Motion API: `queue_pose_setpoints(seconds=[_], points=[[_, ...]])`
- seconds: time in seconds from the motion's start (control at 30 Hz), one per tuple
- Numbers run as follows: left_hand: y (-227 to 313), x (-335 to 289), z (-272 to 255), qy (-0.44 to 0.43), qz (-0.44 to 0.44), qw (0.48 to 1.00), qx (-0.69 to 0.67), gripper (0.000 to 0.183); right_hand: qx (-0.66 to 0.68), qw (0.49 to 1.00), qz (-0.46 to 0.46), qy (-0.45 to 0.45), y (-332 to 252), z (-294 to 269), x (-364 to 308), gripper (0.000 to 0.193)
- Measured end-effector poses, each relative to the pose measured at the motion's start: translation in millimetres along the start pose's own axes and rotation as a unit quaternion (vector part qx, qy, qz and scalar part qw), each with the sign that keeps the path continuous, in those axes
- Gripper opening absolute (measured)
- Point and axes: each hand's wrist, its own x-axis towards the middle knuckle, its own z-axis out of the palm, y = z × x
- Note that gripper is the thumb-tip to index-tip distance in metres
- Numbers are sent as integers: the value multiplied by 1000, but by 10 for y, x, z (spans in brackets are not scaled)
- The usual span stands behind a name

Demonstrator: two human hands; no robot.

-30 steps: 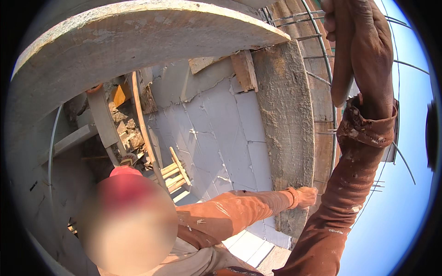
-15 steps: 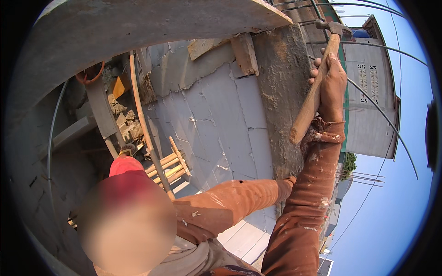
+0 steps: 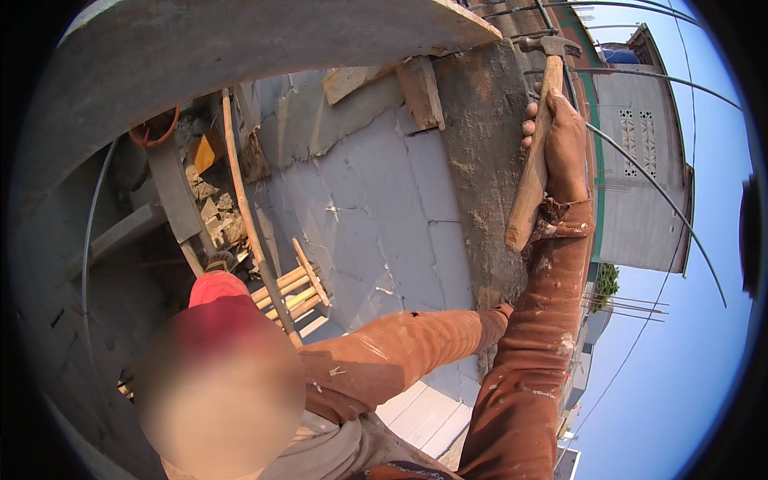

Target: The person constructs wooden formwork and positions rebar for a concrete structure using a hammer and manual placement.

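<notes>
A red cap (image 3: 214, 292) is seen at left, then a wooden pole (image 3: 243, 200). The left hand (image 3: 503, 311) seems to be rested on the rough concrete beam (image 3: 484, 160); half hidden, its fingers can't be read. And here's the hammer (image 3: 536, 168), in front of the beam, its handle gripped by the right hand's (image 3: 566, 152) curled fingers, steel rods (image 3: 632, 71) near its head.

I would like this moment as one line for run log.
right hand: grips hammer by wooden handle | hammer head: near metal bars | left hand: by rough grey plank, mostly hidden behind right sleeve, grip unclear
</notes>
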Motion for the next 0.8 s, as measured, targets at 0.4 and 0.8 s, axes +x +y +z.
queue_pose_setpoints(seconds=[0.4, 0.8], points=[[38, 0, 15, -19, 5, 1000, -13, 37, -24, 997, 61, -34, -5, -2, -7, 37], [62, -18, 26, -34, 7, 999, -33, 38, 12, 1000, -12, 22, 101, -12, 23, 33]])
